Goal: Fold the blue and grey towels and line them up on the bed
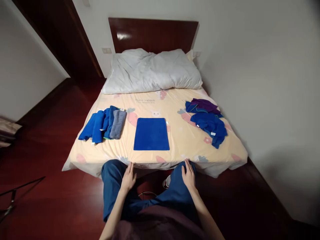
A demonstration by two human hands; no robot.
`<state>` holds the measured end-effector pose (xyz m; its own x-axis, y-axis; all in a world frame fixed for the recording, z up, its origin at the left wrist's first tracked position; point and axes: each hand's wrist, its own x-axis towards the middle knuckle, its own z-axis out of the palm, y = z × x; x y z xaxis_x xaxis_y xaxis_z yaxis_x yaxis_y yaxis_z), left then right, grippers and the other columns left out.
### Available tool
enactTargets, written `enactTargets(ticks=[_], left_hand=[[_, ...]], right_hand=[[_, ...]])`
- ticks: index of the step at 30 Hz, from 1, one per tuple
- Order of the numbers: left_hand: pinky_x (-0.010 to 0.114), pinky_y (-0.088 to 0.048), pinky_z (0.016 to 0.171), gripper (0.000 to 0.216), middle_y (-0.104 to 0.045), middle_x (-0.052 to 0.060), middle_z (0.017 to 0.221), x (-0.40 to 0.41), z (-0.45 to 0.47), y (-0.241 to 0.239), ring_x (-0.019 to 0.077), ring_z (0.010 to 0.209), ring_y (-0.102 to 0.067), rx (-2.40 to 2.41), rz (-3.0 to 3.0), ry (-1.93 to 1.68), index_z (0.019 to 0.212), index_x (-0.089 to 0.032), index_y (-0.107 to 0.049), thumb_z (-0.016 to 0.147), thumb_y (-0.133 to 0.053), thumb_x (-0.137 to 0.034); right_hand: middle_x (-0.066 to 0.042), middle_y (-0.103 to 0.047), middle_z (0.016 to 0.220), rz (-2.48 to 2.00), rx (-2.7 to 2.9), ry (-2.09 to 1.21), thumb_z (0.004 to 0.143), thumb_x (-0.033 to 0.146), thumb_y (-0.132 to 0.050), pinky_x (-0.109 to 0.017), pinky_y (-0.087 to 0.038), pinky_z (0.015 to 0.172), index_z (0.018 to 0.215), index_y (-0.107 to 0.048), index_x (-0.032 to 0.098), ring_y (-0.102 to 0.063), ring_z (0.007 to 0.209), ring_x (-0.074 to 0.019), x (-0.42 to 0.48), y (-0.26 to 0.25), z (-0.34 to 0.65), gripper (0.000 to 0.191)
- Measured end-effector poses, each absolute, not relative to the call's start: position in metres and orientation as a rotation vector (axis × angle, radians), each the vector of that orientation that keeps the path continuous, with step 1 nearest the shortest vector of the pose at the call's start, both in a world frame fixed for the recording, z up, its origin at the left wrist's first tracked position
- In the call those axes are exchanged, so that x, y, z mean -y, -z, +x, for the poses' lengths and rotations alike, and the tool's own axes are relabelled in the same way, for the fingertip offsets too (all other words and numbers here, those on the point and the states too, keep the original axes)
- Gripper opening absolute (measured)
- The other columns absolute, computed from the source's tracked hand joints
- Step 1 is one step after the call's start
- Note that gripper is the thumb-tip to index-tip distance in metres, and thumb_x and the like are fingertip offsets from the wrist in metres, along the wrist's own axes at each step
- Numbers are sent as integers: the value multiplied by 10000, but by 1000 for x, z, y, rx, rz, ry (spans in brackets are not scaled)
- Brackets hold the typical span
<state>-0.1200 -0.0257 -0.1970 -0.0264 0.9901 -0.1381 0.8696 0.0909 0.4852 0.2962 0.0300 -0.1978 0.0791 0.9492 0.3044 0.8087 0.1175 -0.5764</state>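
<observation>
A blue towel [151, 134] lies flat and square on the bed in front of me. My left hand [129, 177] rests on my left thigh, fingers stretched toward the bed's edge, holding nothing. On my right knee lies my right hand [188, 174], its fingers out straight and thumb apart, also with nothing in it. To the left on the bed are several rolled towels, blue ones [98, 126] beside a grey one [118, 124]. A loose heap of blue cloths [210, 126] and a purple cloth [203, 105] sits at the right.
The bed [175, 155] has a yellow sheet printed with carrots and rabbits. A white quilt [152, 71] is bunched below the dark wooden headboard [153, 33]. Walls stand to the right and behind. A thin black stand [22, 186] is on the floor at left.
</observation>
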Motion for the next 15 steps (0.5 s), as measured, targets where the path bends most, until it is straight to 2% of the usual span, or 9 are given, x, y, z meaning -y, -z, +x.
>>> enactTargets(ticks=[4,7,10,15], left_hand=[[399,-385,1172,715,-427,226,1566,44,-98,182,290,1463,-418,-1824,1711,38,1582,-65,-294,904,-437,-240],[433,-441,1099,701,-575,212,1442,51,-88,165,312,1325,-574,-1716,1718,295,1600,-113,-286,926,-422,-252],[452,-473,1044,649,-644,208,1348,59,-86,156,320,1229,-641,-1744,1688,335,1598,-139,-302,970,-373,-282],[376,-475,1058,594,-644,154,1372,51,-97,165,270,1278,-613,-1701,1656,196,1546,-175,-402,962,-418,-285]], right_hand=[[-155,-592,1448,-1683,1710,-331,1003,399,-409,-556,-408,1180,1427,-569,164,-552,1362,-306,-21,209,305,510],[-166,-636,1390,-1692,1710,-295,972,382,-431,-579,-426,1161,1372,-622,155,-571,1340,-325,-28,213,303,498],[-173,-659,1354,-1685,1711,-256,951,374,-443,-586,-452,1138,1317,-666,154,-601,1302,-337,-32,217,301,482],[-181,-683,1308,-1702,1695,-168,959,392,-446,-596,-492,1086,1226,-720,165,-643,1232,-354,-35,223,298,444]])
